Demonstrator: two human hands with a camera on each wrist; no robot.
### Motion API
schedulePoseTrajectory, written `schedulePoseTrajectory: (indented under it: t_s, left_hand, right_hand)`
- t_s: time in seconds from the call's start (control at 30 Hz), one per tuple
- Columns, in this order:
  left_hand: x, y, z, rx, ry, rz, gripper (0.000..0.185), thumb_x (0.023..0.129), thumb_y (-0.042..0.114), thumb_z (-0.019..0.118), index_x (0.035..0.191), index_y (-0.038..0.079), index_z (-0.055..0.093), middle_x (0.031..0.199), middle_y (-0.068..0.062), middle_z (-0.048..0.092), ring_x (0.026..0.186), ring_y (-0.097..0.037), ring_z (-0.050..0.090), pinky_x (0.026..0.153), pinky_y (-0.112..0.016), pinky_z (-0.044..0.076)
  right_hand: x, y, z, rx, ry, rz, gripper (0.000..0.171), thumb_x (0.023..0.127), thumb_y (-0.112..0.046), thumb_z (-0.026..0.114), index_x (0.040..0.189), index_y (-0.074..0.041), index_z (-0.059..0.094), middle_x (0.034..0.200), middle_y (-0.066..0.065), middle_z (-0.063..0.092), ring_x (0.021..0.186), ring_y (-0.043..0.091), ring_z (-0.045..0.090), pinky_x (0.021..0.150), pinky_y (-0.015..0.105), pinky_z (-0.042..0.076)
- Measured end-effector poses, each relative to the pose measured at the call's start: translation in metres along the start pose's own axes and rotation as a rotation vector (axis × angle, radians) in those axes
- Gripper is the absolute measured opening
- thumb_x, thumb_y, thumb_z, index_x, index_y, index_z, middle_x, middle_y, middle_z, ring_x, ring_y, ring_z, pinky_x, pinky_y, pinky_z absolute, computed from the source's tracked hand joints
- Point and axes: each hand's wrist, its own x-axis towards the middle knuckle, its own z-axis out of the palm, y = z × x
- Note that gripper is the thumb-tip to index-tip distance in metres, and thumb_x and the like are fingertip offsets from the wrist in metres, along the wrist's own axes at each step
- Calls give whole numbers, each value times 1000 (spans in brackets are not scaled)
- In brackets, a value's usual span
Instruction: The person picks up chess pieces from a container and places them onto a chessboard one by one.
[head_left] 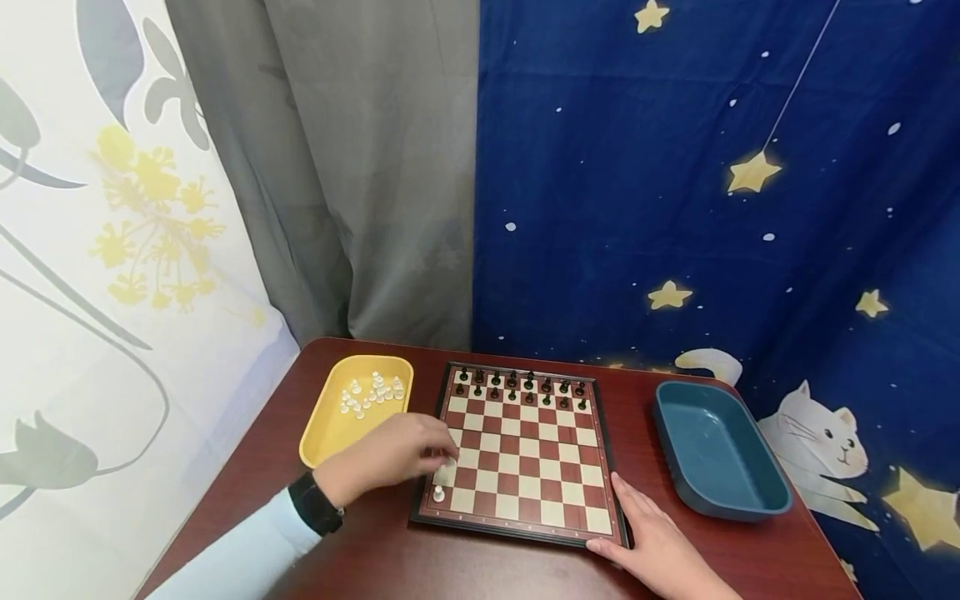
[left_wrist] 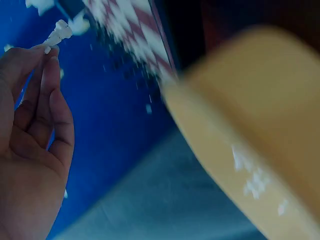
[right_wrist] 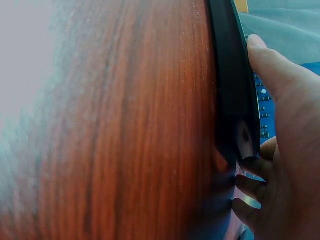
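While a dark blue fabric curtain (head_left: 570,250) printed with yellow stars hangs behind, a reddish-brown wood-grain bench (head_left: 360,542) carries everything else. A square chessboard (head_left: 519,467) with cream and maroon squares and a black rim lies between a deep, empty blue tray (head_left: 720,442) on the right and a yellow rounded rectangular tray (head_left: 322,433) on the left. The right hand (head_left: 660,537) rests at the board's near right corner, fingers along the side and thumb at the near edge. The left hand (head_left: 401,450), above the board's left edge, pinches a small white chess piece (left_wrist: 59,32) between thumb and fingertips; whether it touches a square cannot be told. Black chess pieces (head_left: 529,397) stand in two far rows, loose white chess pieces (head_left: 377,382) sit in the yellow tray, and one white pawn-like piece (head_left: 438,494) stands in the near left corner. A low knuckle could topple that piece — it is just beside the hand — and a push from the right hand could shift the board. Tiny border marks are too small to read; no brand is legible.
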Motion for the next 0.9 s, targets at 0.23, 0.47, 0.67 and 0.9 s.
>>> schedulePoseTrajectory:
  t_s: [0.23, 0.47, 0.67, 0.9]
  left_hand:
    - [2, 20, 24, -48, -120, 16, 12, 102, 18, 81, 112, 24, 85, 105, 16, 77, 97, 2, 68, 92, -24, 57]
    - [0, 21, 38, -34, -146, 19, 12, 102, 18, 80, 110, 26, 83, 103, 16, 75, 95, 1, 65, 92, -23, 56]
    - [0, 20, 43, 0, -156, 31, 10, 102, 19, 79, 109, 26, 82, 105, 13, 77, 98, 2, 66, 92, -25, 56]
    - [1, 19, 47, 10, -159, 27, 11, 103, 18, 79, 109, 27, 82, 103, 17, 74, 96, 2, 64, 90, -24, 55]
  right_hand:
    - [-1, 1, 1, 3, 10, -14, 133, 83, -91, 68, 173, 0, 29, 171, 27, 41, 153, 50, 43, 116, 73, 40]
    - [-1, 0, 0, 6, 27, -23, 131, 85, -89, 69, 172, 0, 29, 171, 27, 40, 154, 51, 42, 116, 73, 39]
    - [-2, -2, 0, 5, 32, -30, 132, 84, -90, 69, 172, 1, 30, 171, 27, 40, 153, 52, 41, 117, 74, 38]
    - [-2, -1, 1, -7, 35, -32, 134, 83, -93, 66, 172, 1, 31, 171, 27, 41, 153, 51, 42, 116, 73, 38]
